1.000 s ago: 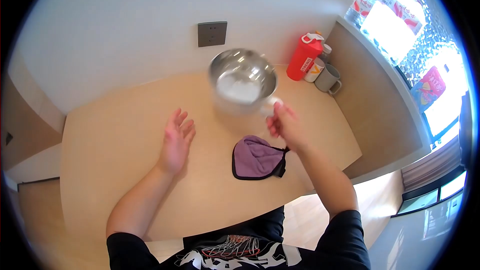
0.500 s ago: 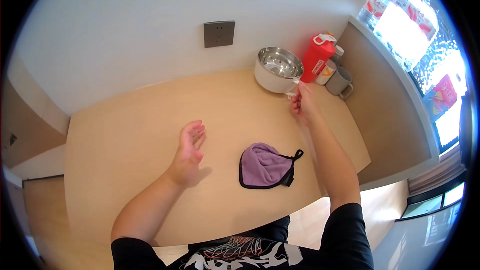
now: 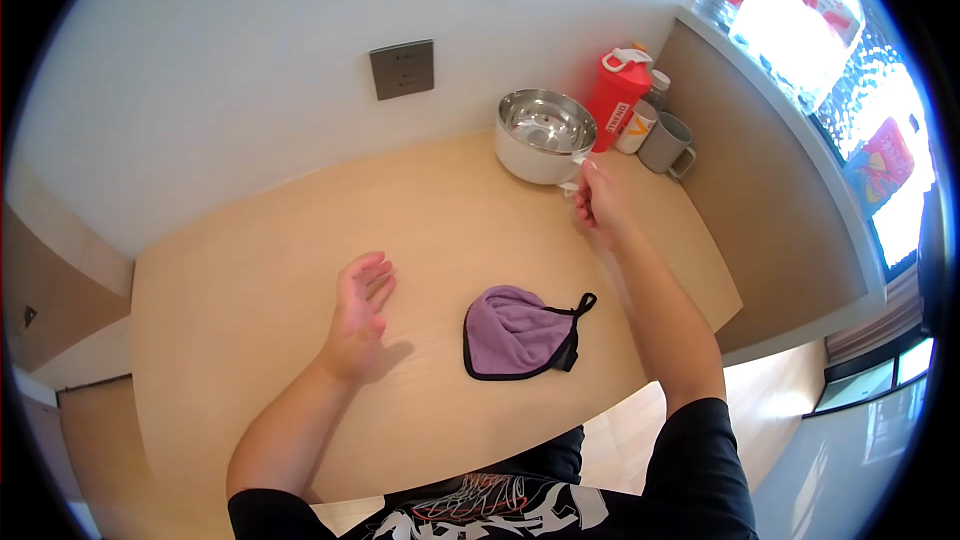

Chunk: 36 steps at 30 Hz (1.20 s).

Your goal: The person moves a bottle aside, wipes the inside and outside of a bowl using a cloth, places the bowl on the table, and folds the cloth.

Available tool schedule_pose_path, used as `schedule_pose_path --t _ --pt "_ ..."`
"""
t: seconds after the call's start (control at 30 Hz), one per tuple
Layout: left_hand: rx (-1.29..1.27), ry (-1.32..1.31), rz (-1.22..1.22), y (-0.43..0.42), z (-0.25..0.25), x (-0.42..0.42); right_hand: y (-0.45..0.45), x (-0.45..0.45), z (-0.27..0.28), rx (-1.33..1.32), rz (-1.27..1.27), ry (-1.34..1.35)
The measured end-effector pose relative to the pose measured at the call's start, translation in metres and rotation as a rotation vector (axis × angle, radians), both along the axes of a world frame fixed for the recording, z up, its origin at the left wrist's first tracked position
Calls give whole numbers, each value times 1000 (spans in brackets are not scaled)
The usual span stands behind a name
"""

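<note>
A white bowl with a shiny steel inside [image 3: 545,155] stands upright on the table near the back wall. My right hand [image 3: 600,198] is closed around the bowl's side handle, fingers curled in. To the left, my left hand [image 3: 361,310] hovers above the tabletop with fingers apart, holding nothing. Between my forearms lies a folded purple cloth [image 3: 517,333] with black edging and a hanging loop; neither hand touches it.
Beside the bowl stand a red shaker bottle [image 3: 615,100], a white cup [image 3: 637,128] and a grey mug [image 3: 667,145]. A wooden side panel [image 3: 760,180] bounds the table [image 3: 240,340] on the right. The wall holds a socket [image 3: 402,70].
The camera view has turned slightly, shifting most things a little left in the picture. My right hand stays on the bowl's handle, and my left hand remains open.
</note>
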<state>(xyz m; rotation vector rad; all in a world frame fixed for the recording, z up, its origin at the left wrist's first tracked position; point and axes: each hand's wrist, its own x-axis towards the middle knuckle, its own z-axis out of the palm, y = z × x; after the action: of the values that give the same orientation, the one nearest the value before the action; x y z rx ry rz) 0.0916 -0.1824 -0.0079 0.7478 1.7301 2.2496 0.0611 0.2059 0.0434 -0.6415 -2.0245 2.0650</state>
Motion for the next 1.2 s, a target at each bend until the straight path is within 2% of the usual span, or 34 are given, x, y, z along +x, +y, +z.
schedule_pose_path --t 0.17,0.37,0.53,0.67,0.93,1.03,1.1,1.17,1.2 --pt "-9 16 1 -1 -3 -2 4 57 -3 -41 -61 18" --pt "-54 56 -4 0 -2 -1 60 113 -16 -185 -235 33" --pt "-100 98 4 -2 0 -3 84 105 -9 -203 -399 36" --pt "-79 71 -19 -1 0 -4 102 94 -16 -152 -418 105" --pt "-166 135 -27 -1 0 -6 98 79 -8 -106 -503 37" --pt "-175 159 -28 -2 -3 -8 79 88 -3 -163 -566 108" --pt "-154 175 -45 -4 -6 -12 64 101 -17 -8 -688 121" --pt "-166 210 -36 -4 -13 -16 9 119 -41 569 -382 477" --pt "-195 232 -25 -2 -16 -18 -24 140 -30 543 -63 286"
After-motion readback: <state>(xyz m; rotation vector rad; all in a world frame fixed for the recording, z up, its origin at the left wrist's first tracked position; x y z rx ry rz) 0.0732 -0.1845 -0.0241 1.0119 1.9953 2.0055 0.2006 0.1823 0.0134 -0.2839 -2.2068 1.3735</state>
